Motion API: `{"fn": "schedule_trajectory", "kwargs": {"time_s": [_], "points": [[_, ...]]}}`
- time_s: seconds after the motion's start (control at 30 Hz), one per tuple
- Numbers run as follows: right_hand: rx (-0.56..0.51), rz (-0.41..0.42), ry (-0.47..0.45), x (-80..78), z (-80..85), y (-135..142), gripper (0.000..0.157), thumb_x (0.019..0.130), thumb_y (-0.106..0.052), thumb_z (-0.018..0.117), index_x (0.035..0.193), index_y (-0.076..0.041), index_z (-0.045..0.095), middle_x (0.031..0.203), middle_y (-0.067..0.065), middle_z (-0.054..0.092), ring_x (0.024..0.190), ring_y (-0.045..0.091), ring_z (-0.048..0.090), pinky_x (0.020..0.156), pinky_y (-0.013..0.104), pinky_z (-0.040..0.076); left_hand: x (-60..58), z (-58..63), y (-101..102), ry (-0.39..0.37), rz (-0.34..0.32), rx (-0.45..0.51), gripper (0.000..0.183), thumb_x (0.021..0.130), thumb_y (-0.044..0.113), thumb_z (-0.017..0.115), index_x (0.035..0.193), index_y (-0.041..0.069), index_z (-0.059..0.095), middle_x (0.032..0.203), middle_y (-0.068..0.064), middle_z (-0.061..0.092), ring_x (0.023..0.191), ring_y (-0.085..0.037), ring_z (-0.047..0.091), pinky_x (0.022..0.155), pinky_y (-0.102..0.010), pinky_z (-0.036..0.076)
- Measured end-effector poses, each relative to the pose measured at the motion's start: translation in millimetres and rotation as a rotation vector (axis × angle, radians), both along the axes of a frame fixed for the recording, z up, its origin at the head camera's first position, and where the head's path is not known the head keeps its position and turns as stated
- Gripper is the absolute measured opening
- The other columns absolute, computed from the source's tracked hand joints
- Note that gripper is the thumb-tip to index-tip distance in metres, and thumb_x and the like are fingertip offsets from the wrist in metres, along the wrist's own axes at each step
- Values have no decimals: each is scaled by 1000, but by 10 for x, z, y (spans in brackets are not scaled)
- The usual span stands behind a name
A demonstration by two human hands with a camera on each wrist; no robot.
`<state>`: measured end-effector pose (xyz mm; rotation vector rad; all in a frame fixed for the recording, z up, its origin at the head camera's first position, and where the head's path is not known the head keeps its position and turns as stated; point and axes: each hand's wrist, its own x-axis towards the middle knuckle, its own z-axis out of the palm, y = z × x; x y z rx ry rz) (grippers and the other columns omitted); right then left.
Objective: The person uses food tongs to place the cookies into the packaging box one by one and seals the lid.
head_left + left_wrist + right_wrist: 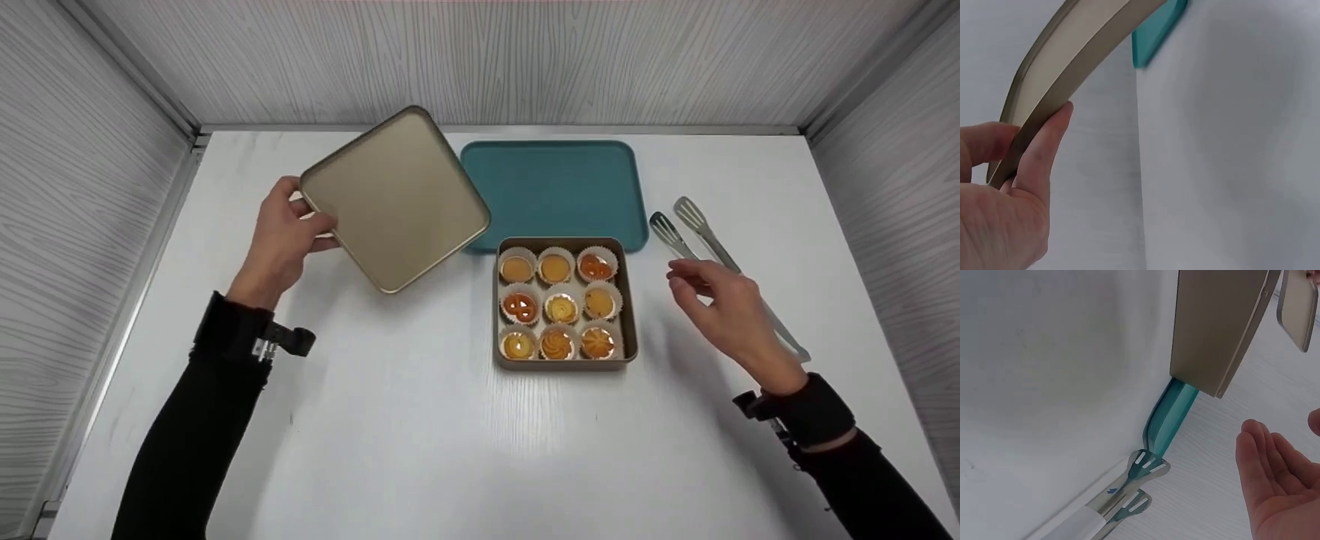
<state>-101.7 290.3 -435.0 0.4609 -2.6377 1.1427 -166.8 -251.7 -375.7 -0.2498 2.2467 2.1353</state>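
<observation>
My left hand [281,236] grips a square gold tin lid [397,199] by its left corner, with the lid tilted and raised over the table. In the left wrist view, thumb and fingers pinch the rim of the lid [1072,62]. A gold square tin [566,365] stands at the middle, holding several small tarts [556,307] in white paper cups, in rows. To the right of this tin my right hand [720,307] hovers with relaxed, slightly bent fingers and holds nothing. It overlaps part of the metal tongs [784,334] in the head view.
A teal tray [555,187] lies behind the tin, its left edge partly covered by the lid in the head view. The slotted tong heads [690,212] point toward the back of the white table [420,435]. Grey panels [510,60] stand at the back and sides.
</observation>
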Motion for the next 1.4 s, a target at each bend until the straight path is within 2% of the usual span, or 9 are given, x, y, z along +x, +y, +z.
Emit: {"fn": "schedule_trajectory", "kwargs": {"time_s": [0.13, 0.3, 0.43, 0.67, 0.8, 0.93, 1.13, 1.27, 1.4], "points": [[-71, 2, -84, 5, 75, -71, 24, 101, -4, 62, 120, 6, 72, 105, 14, 76, 91, -10, 64, 81, 4, 50, 66, 35, 341, 97, -30, -53, 48, 91, -12, 55, 135, 3, 49, 117, -22, 66, 88, -24, 74, 70, -32, 65], [-171, 24, -227, 11, 173, -186, 27, 106, -13, 59, 124, 3, 71, 108, 18, 75, 91, 1, 70, 82, 10, 54, 183, 41, 677, 237, -66, -145, 56, 92, -10, 56, 146, 6, 55, 124, -18, 67, 93, -28, 75, 75, -31, 64], [-336, 68, -319, 24, 243, -283, 30, 108, -14, 54, 125, 7, 69, 106, 22, 74, 92, 15, 74, 86, 22, 60, 263, 2, 909, 425, -54, -273, 45, 92, -10, 58, 135, 0, 63, 119, -13, 71, 96, -25, 75, 76, -30, 64], [-535, 125, -439, 12, 291, -403, 40, 111, -21, 51, 126, 14, 64, 109, 23, 74, 95, 23, 75, 90, 34, 60, 347, -68, 1236, 774, -57, -480, 30, 95, -10, 63, 124, -4, 65, 115, -17, 73, 101, -23, 75, 81, -34, 64], [-619, 168, -531, -1, 307, -434, 45, 111, -25, 51, 129, 15, 63, 114, 26, 72, 99, 26, 74, 93, 37, 60, 365, -130, 1370, 942, -110, -503, 35, 92, -15, 66, 123, -1, 65, 117, -15, 74, 110, -25, 73, 89, -34, 61], [-669, 196, -615, -4, 315, -452, 51, 112, -32, 48, 132, 13, 62, 115, 20, 74, 104, 26, 73, 95, 37, 59, 390, -217, 1461, 1087, -182, -530, 45, 88, -21, 66, 126, 2, 63, 123, -13, 73, 115, -27, 71, 97, -35, 58], [-759, 224, -698, 5, 311, -526, 66, 111, -48, 40, 141, 9, 57, 118, 19, 74, 110, 30, 72, 97, 40, 58, 478, -332, 1549, 1292, -282, -618, 41, 91, -14, 71, 126, 5, 59, 126, -12, 72, 116, -26, 70, 100, -35, 56], [-851, 179, -738, 21, 333, -568, 65, 110, -51, 41, 148, 1, 53, 121, 14, 74, 106, 28, 74, 94, 40, 60, 516, -391, 1603, 1400, -320, -655, 37, 92, -11, 71, 124, 4, 60, 125, -11, 72, 116, -24, 70, 101, -35, 55], [-978, 117, -784, 28, 361, -559, 51, 109, -45, 51, 138, -4, 61, 114, 7, 75, 94, 18, 76, 87, 35, 62, 516, -462, 1652, 1496, -310, -694, 32, 94, -6, 71, 123, 4, 62, 123, -10, 73, 114, -22, 71, 100, -35, 56]]}}
